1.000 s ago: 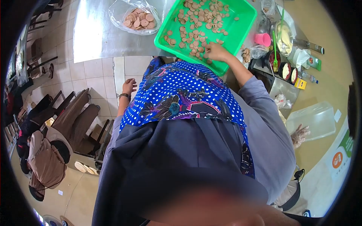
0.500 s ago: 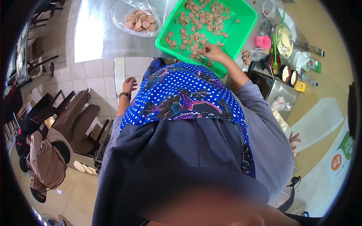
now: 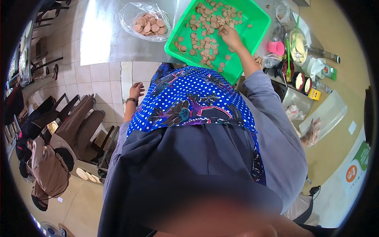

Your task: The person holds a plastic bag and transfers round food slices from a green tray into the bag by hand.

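My right hand (image 3: pixel 230 37) reaches into the green tray (image 3: pixel 251 39), among many thin round brown slices (image 3: pixel 207 47) that look like sausage. Its fingertips are bunched together at the heap near the tray's middle; whatever is between them is hidden. To the left of the tray, a clear plastic bag (image 3: pixel 128 19) stands with its mouth spread, and more brown slices (image 3: pixel 150 26) lie inside it. My left hand (image 3: pixel 137 90) hangs beside the blue dotted apron (image 3: pixel 189 94), fingers loosely curled and apart, with nothing in it.
Tray and bag rest on a metal table (image 3: pixel 106 39). On the right are a pink cup (image 3: pixel 276 48), a bowl of pale yellow food (image 3: pixel 299 47), a green spatula (image 3: pixel 288 59) and dark tubs (image 3: pixel 300 81). Another person's gloved hand (image 3: pixel 313 132) is beside a plastic sheet (image 3: pixel 329 114).
My right hand has moved from the tray's near side farther in, up to the heap of slices. My left hand stays by my side. The other person's gloved hand and plastic sheet have shifted.
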Demonstrator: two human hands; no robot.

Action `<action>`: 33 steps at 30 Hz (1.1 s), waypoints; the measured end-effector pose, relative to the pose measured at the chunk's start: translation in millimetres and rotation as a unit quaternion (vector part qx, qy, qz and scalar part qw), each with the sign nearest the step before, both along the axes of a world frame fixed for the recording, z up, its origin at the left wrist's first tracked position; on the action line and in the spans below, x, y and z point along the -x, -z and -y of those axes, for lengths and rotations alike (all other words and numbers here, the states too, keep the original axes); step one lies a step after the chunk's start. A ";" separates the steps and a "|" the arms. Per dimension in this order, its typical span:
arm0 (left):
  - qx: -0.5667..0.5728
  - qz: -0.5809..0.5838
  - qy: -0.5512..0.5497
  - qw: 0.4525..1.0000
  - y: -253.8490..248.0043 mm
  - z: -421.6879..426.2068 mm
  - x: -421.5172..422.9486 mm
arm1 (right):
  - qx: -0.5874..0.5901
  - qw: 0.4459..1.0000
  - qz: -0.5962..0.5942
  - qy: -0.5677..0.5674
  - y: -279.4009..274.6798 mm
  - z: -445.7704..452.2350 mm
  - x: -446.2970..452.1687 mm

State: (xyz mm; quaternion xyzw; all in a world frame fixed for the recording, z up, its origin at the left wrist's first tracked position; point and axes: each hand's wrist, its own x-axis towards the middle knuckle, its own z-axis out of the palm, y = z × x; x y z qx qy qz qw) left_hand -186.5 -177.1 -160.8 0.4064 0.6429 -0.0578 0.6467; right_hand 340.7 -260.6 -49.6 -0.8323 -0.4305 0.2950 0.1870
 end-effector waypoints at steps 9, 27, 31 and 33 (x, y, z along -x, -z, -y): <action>0.015 -0.003 -0.011 1.000 2.3 5.1 5.8 | 0.131 0.955 0.238 -0.117 -18.1 -1.4 14.7; 0.008 -0.010 -0.013 1.000 1.8 3.7 -0.9 | 0.014 0.983 -0.170 -0.064 -29.6 13.7 61.8; 0.003 -0.014 -0.011 1.000 -1.6 1.7 -2.8 | 0.042 0.969 0.123 -0.209 -34.0 14.8 66.2; -0.004 -0.010 -0.016 1.000 -4.3 1.7 -2.5 | 0.071 0.968 0.103 -0.218 -37.3 13.6 63.5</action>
